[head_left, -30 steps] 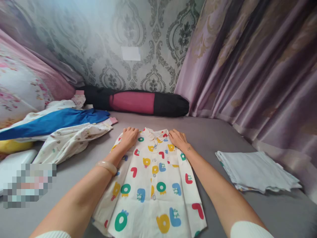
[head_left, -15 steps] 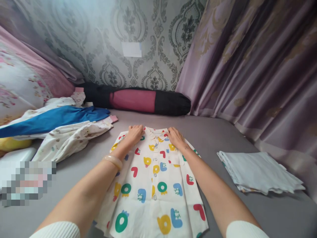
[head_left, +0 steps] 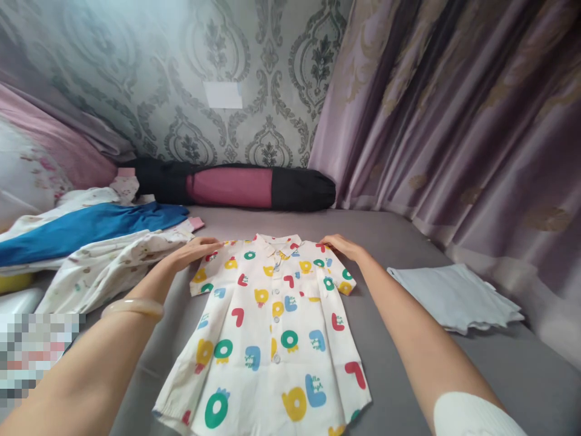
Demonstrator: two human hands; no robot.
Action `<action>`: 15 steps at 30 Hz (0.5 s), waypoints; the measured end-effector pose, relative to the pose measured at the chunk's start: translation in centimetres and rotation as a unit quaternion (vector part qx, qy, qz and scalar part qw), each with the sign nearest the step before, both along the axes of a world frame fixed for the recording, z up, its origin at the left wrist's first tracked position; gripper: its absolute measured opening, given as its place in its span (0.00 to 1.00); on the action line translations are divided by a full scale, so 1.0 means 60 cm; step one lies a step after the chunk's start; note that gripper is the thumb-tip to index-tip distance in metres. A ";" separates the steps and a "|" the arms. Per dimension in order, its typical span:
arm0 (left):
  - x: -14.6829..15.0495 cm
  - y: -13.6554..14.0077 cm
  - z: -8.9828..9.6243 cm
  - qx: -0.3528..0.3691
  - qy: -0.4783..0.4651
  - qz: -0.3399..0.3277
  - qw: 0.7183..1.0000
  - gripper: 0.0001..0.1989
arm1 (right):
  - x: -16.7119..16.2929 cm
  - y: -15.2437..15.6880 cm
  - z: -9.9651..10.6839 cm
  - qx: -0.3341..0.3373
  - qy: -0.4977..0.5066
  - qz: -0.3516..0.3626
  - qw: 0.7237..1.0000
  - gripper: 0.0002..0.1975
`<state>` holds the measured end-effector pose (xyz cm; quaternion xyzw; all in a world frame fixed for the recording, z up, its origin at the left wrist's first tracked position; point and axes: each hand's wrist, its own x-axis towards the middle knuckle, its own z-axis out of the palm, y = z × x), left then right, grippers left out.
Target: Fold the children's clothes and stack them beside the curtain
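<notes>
A white short-sleeved, collared shirt (head_left: pixel 254 327) printed with colourful letters lies flat, front up and collar away from me. Its buttons run down the middle, and both sleeves are spread outward. At the top of the left-hand sleeve, my left hand (head_left: pixel 196 248) pinches the shoulder edge, its fingers pressed together. My right hand (head_left: pixel 342 246) has its fingers curled on the opposite shoulder edge; the fingertips are partly hidden. A pale bangle (head_left: pixel 132 307) circles my left forearm.
The shirt rests on a grey bed sheet (head_left: pixel 376 375). To the right is a folded pale cloth stack (head_left: pixel 454 297); to the left are blue trousers (head_left: pixel 91 227) over patterned clothes (head_left: pixel 104 266). A black and maroon long bag (head_left: pixel 231 188) lies along the wall, beside purple curtains (head_left: pixel 408 109).
Both hands have moved outward, from beside the collar to the shoulder edges. The sleeves now lie spread out to the sides. The view has shifted slightly to the right.
</notes>
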<state>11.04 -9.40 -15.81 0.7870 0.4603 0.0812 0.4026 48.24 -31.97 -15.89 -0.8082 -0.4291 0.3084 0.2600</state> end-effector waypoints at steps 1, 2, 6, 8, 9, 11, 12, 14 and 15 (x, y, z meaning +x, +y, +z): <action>-0.008 0.002 0.000 -0.022 -0.009 -0.006 1.000 0.25 | 0.002 -0.003 0.000 0.003 0.010 -0.001 1.000 0.10; -0.014 0.004 -0.001 -0.028 -0.006 -0.019 0.999 0.24 | 0.004 -0.005 -0.001 0.009 0.009 0.000 1.000 0.08; -0.020 0.013 -0.001 0.045 0.018 -0.053 0.997 0.24 | 0.002 -0.002 -0.003 0.041 -0.070 0.010 0.997 0.10; -0.018 0.016 0.002 0.123 0.069 -0.046 0.989 0.24 | 0.001 0.000 -0.003 0.041 -0.126 0.006 0.991 0.10; -0.017 0.018 0.003 0.156 0.096 -0.041 0.982 0.24 | 0.000 0.001 -0.002 0.031 -0.158 0.001 0.987 0.11; -0.019 0.021 0.005 0.203 0.144 -0.036 0.968 0.25 | 0.003 -0.003 0.000 -0.005 -0.226 -0.007 0.974 0.15; -0.022 0.023 0.005 0.217 0.163 -0.033 0.962 0.25 | 0.006 -0.006 0.001 -0.027 -0.247 -0.010 0.969 0.19; -0.032 0.027 0.004 0.223 0.187 -0.022 0.956 0.26 | 0.018 -0.019 0.002 -0.056 -0.233 -0.015 0.971 0.24; -0.039 0.028 0.003 0.219 0.192 -0.013 0.957 0.26 | 0.025 -0.027 0.003 -0.059 -0.202 -0.020 0.977 0.25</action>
